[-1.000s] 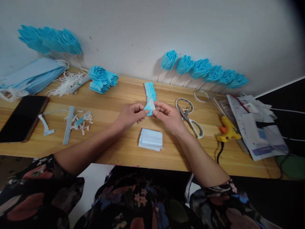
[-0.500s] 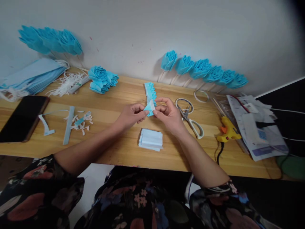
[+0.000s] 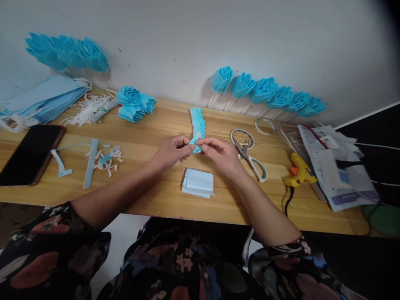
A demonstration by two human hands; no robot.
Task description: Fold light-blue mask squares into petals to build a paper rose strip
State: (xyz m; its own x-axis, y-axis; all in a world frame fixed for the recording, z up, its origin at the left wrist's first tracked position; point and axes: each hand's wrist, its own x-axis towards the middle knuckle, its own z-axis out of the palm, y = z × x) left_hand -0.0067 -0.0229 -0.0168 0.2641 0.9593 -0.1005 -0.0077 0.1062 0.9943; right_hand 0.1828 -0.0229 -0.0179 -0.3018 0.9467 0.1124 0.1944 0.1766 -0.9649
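Note:
Between my two hands is a small folded piece of light blue mask fabric. My left hand pinches its left side between thumb and fingers. On its right side, my right hand is closed with thumb and forefinger on the upper fold. Just beyond my fingertips lies a row of folded blue petals, overlapping one another on the table. Nearer to me sits a stack of pale blue cut fabric rectangles. White-handled scissors lie open to the right, partly over a roll of tape.
Blue fabric roses on sticks lean on the wall, with more roses on the table. At left are face masks, a phone and scraps. A yellow glue gun and papers lie at right.
My right fingers have moved left and down over the fabric piece, folding its upper corner down. My left hand has stayed in place.

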